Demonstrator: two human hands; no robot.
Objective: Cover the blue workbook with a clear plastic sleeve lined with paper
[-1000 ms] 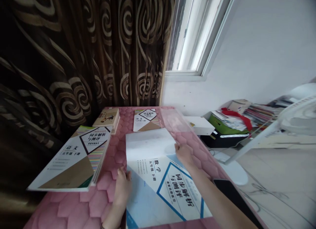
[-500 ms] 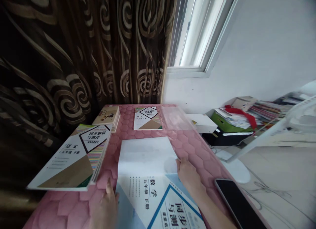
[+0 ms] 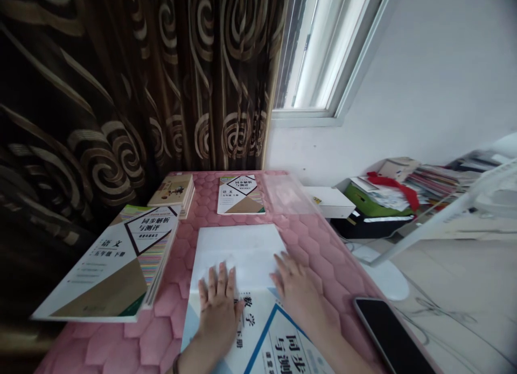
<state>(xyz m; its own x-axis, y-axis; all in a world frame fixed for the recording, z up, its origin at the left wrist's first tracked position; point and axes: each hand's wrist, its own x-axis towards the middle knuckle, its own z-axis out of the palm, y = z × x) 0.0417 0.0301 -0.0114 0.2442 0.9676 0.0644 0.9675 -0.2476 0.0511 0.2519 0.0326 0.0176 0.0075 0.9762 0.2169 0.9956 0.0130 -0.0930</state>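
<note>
A large cover sheet, white and blue with printed Chinese characters [image 3: 283,341], lies in front of me and runs out of the lower edge of view. Its far end is a blank white panel [image 3: 242,239], set off by a fold or edge. Flat across that line rests my left hand [image 3: 218,315], fingers spread and pointing away from me. My right hand [image 3: 301,293] lies on the panel's right edge with its fingers extended and apart. Neither hand grips anything. Part of the print is hidden under my left hand.
On the pink quilted table cover [image 3: 161,341], a stack of workbooks [image 3: 109,266] lies left, with smaller books [image 3: 173,193] behind. Another workbook [image 3: 241,195] and a clear plastic sheet [image 3: 288,193] lie at the back. A phone [image 3: 391,333] is right, beyond it a white fan stand [image 3: 383,274].
My left hand has moved from beside the sheet's left edge onto it, palm down. My right hand has let go of the edge and opened out flat on the panel.
</note>
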